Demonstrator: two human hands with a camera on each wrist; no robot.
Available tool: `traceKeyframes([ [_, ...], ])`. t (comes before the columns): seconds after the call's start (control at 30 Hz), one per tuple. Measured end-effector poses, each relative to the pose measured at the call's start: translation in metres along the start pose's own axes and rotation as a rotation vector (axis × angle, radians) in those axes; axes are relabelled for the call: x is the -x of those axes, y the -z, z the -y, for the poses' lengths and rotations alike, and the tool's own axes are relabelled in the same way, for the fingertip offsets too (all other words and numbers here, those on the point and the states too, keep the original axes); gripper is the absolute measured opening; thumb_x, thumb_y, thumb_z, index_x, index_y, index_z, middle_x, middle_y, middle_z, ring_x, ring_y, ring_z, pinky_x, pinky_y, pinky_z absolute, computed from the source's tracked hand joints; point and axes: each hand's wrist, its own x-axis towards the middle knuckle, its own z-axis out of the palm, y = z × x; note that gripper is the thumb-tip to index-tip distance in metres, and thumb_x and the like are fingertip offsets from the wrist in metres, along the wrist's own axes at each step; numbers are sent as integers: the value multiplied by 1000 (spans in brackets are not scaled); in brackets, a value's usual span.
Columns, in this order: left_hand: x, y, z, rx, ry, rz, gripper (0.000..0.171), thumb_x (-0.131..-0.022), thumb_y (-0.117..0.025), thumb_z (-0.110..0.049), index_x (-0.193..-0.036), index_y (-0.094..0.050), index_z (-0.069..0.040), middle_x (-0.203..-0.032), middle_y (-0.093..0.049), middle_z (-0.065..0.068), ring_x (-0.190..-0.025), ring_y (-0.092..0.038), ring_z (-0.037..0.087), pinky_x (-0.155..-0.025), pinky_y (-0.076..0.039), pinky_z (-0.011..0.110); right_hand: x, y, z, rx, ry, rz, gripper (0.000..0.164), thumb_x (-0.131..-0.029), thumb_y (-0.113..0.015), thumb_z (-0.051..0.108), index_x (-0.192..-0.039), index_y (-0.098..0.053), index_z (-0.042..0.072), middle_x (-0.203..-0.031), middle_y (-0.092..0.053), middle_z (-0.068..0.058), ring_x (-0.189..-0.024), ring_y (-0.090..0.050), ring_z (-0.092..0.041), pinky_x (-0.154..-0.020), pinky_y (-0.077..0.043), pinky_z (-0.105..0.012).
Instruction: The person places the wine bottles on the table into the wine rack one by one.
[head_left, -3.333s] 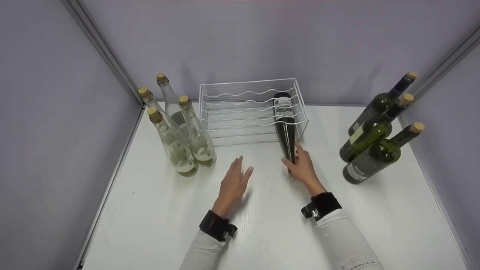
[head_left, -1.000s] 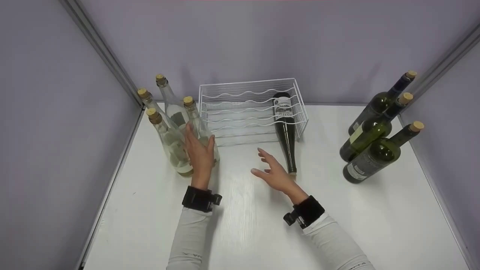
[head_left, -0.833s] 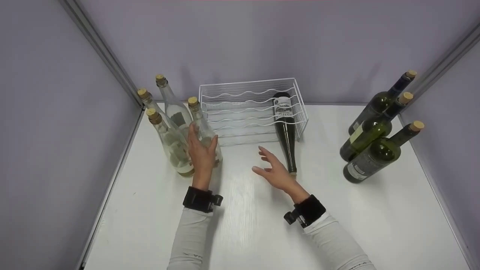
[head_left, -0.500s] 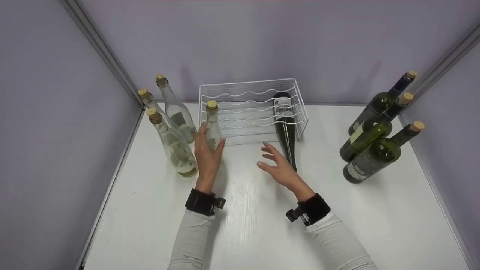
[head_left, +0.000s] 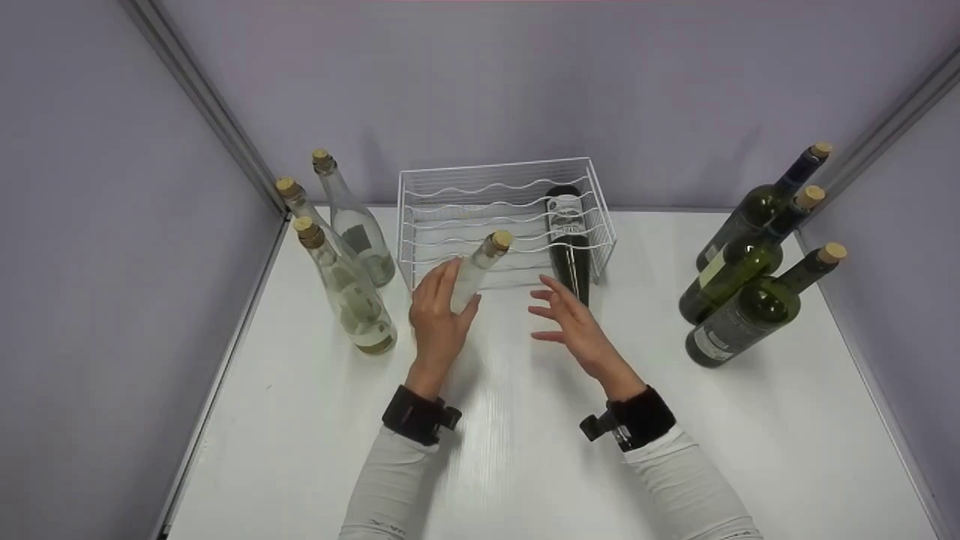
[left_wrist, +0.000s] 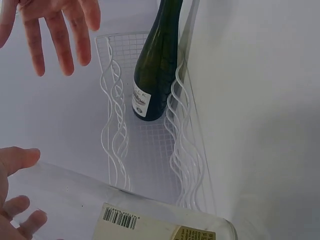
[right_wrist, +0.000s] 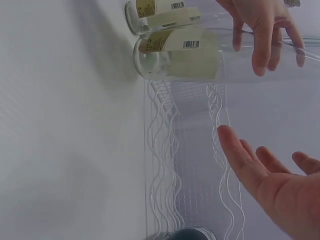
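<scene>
In the head view my left hand [head_left: 437,319] grips a clear corked glass bottle [head_left: 474,271], its neck leaning to the right. The bottle is in front of a white wire rack [head_left: 495,163] with wavy rails. The left wrist view shows a barcode label on this bottle [left_wrist: 65,192]. My right hand [head_left: 583,334] holds nothing; its fingers are spread, facing the bottle from the right. One dark green wine bottle [head_left: 568,217] lies in the rack's right end, neck towards me, its lower neck hidden behind the right hand.
Three clear corked bottles [head_left: 358,307] stand upright at the left of the white table [head_left: 495,465]. On the right stand three green corked wine bottles [head_left: 750,319]. Grey walls [head_left: 495,82] close off the back and both sides.
My left hand moved from the table to the clear bottle, took hold, and carried it right, away from the others, tilting it. My right hand let go of the dark bottle in the rack.
</scene>
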Motion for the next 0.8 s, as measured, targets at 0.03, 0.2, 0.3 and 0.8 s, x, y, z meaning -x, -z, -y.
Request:
traceKeyframes([
  [0.03,1,-1,-1,-9,-15,9,67,-69,-88,-6,-131,-61,-10,-123,-62,9,-115,-57,28,-96,-44,46,0,0,1,-19,-7,-3,56,-106,-38,42,-154,-30,14,-145,-42,-19,-129,-49,-34,-89,-53,-47],
  [0.2,7,-4,-5,-8,-80,77,67,-69,-86,-3,-131,-62,-12,-122,-61,8,-114,-56,28,-97,-41,48,2,4,9,-104,-46,2,59,-106,-34,45,-155,-28,12,-145,-40,-20,-130,-47,-38,-88,-53,-50],
  [0.3,10,-6,-6,-8,-117,118,65,-70,-85,-1,-130,-62,-12,-122,-61,8,-114,-56,28,-98,-40,49,2,6,13,-106,-46,3,64,-105,-35,49,-155,-25,11,-145,-40,-22,-129,-48,-39,-88,-53,-51],
  [0.8,27,-13,-7,-172,-299,285,64,-73,-70,8,-129,-65,-23,-123,-61,8,-118,-53,30,-102,-35,60,5,27,26,-138,14,288,72,-105,-25,53,-149,-33,-3,-146,-40,-24,-130,-46,-39,-90,-47,-62],
])
